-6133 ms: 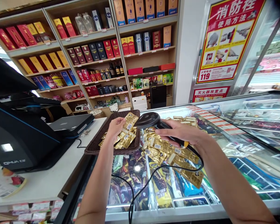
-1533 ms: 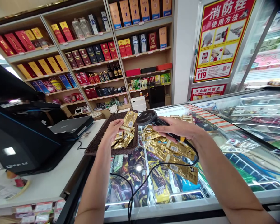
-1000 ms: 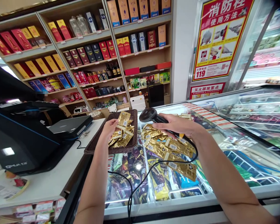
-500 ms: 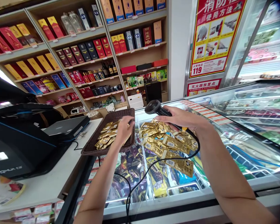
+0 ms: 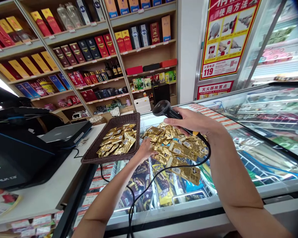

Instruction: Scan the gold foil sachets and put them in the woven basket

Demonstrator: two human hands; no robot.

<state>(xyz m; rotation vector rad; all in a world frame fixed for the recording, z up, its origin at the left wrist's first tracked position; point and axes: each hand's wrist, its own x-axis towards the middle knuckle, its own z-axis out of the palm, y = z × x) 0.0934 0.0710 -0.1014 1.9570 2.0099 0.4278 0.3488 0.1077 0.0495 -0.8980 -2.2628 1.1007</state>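
My right hand (image 5: 192, 120) is wrapped around a black barcode scanner (image 5: 172, 114), its head pointing left above the packets. Beneath it, a heap of gold foil packets (image 5: 181, 150) lies on the glass top of a freezer. My left hand (image 5: 146, 150) reaches to the left edge of this heap, fingers stretched out and touching or almost touching a packet; the fingertips are partly hard to make out. To its left stands a brown woven basket (image 5: 89, 155) with more gold packets (image 5: 118, 140) in it. The scanner's black cable (image 5: 161, 173) loops across the glass.
On the white counter (image 5: 64, 178) at left stands a black checkout machine (image 5: 17, 155). The chest freezer (image 5: 238, 195), with bagged goods under its glass, spans the front and right. Behind are shelves (image 5: 89, 62) of boxes and bottles, and a red fire-safety poster (image 5: 222, 43).
My left hand has moved right, from over the basket to the heap of packets. A gold packet now lies on top in the basket. The scanner stays in my right hand.
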